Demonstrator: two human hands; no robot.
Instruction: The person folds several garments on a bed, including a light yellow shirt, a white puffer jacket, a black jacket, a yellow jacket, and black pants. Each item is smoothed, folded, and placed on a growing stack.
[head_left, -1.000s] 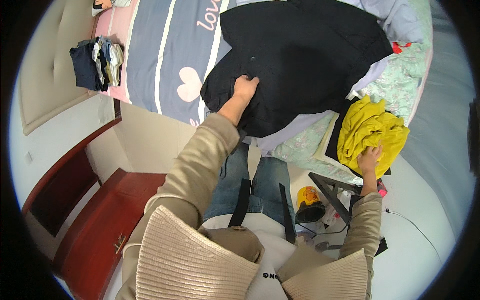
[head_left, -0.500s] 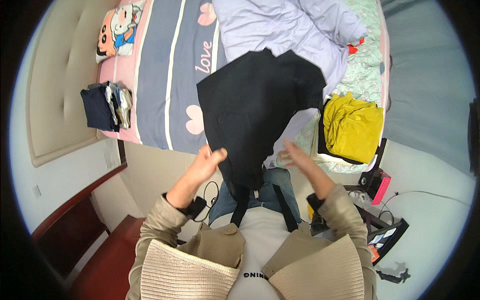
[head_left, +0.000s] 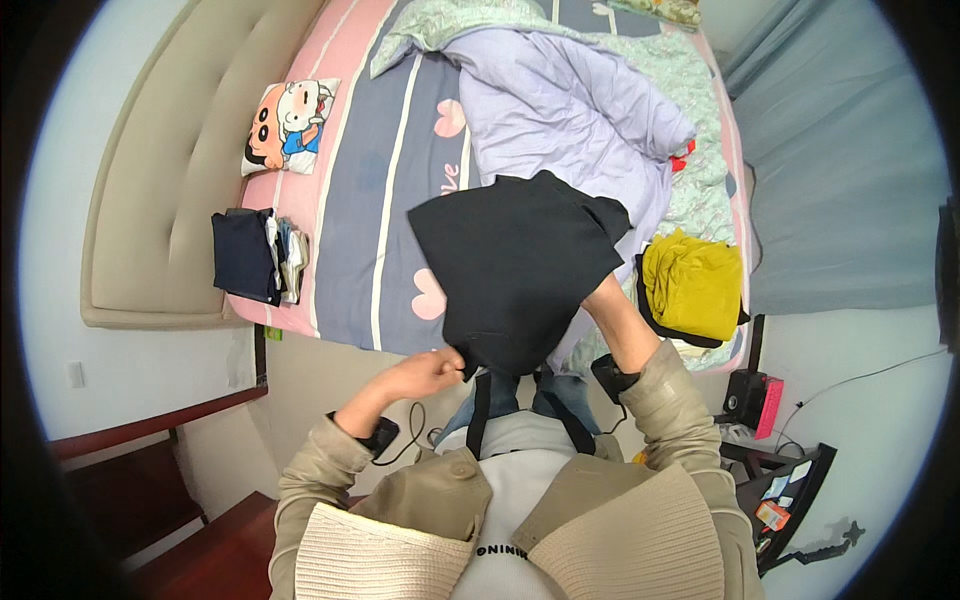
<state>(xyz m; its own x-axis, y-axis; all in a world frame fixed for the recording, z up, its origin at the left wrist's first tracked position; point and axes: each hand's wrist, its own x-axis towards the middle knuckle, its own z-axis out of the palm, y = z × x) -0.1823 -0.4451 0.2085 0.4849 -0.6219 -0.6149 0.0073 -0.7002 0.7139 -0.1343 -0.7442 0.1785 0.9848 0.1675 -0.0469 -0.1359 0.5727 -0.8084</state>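
A black garment [head_left: 520,270] lies partly over the near side of the bed, its lower part hanging toward my lap; its kind is hard to make out. At its lower left corner, my left hand [head_left: 435,372] is closed with the cloth's edge pinched in the fingers. My right hand [head_left: 603,298] reaches under the garment's right side. Its fingers are hidden by the cloth, so their grip does not show.
A folded dark stack of clothes [head_left: 243,255] sits at the bed's left edge. A yellow garment [head_left: 692,285] tops another pile on the right. Behind the black garment lies a lilac quilt [head_left: 560,100]; a cartoon pillow [head_left: 290,125] rests by the headboard [head_left: 150,190].
My left hand has moved down and taken the garment's lower left edge. My right hand has gone from beside the garment to beneath its right side. The garment's right part is now folded over.
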